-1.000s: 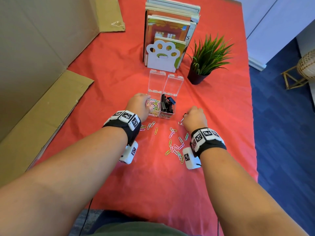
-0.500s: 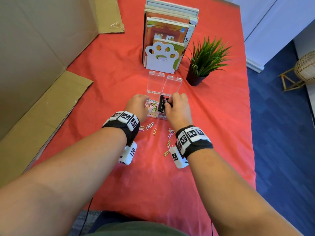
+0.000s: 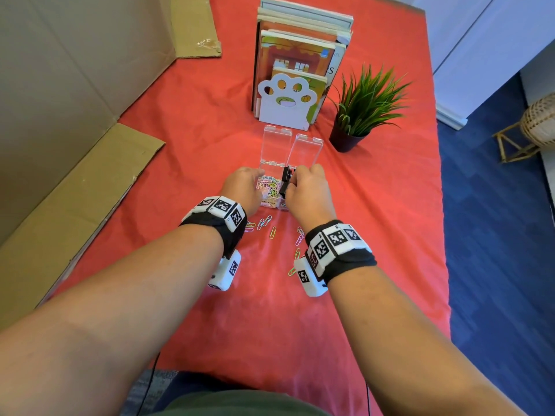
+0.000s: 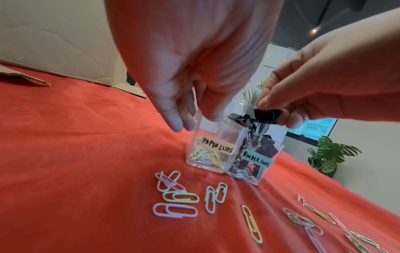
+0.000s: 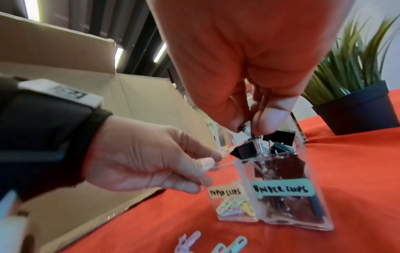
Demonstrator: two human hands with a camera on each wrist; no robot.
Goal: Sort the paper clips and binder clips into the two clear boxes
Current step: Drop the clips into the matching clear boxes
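Two clear boxes stand side by side on the red cloth. The left box is labelled PAPER CLIPS and holds coloured clips. My left hand grips its left wall at the rim. The right box, labelled BINDER CLIPS, is piled with black clips to the rim. My right hand pinches a black binder clip just above that box. Several loose paper clips lie in front of the boxes.
Both box lids lie open behind the boxes. Farther back stand books with a white paw bookend and a potted plant. Cardboard borders the left side. The cloth's right edge drops to blue floor.
My right hand has moved up and left from the cloth near the loose clips to the binder clip box, and it pinches a black clip. The left hand has stayed on the paper clip box.
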